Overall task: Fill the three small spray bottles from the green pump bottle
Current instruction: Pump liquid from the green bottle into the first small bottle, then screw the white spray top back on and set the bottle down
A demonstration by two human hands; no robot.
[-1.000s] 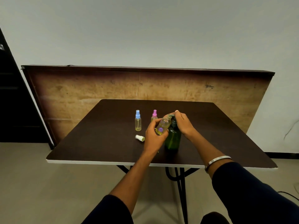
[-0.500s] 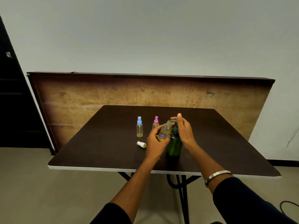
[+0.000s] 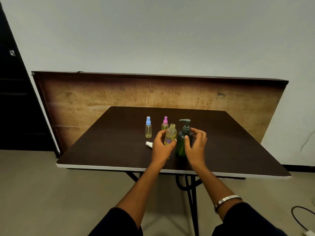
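1. Our left hand (image 3: pixel 162 147) gripped the uncapped spray bottle (image 3: pixel 170 134) upright, fingers and thumb curled round it.
2. Our right hand (image 3: pixel 196 143) hovered loosely curled just beside the green pump bottle (image 3: pixel 183 142); whether it touched, we could not tell.
3. The white cap (image 3: pixel 149 143) lay on the table (image 3: pixel 102 147), near the blue-capped bottle (image 3: pixel 148 127) and pink-capped bottle (image 3: pixel 165 123).

Both forearms reaching forward from dark sleeves, bare below the elbow. Left hand (image 3: pixel 162 145) curled, thumb and fingers wrapped round the uncapped spray bottle (image 3: pixel 170 135) — held upright. Right hand (image 3: pixel 196 143) just beside the green pump bottle (image 3: pixel 183 142), fingers loosely bent, spread, gripping nothing — contact unclear. Metal bangle (image 3: pixel 227 200) on right wrist.
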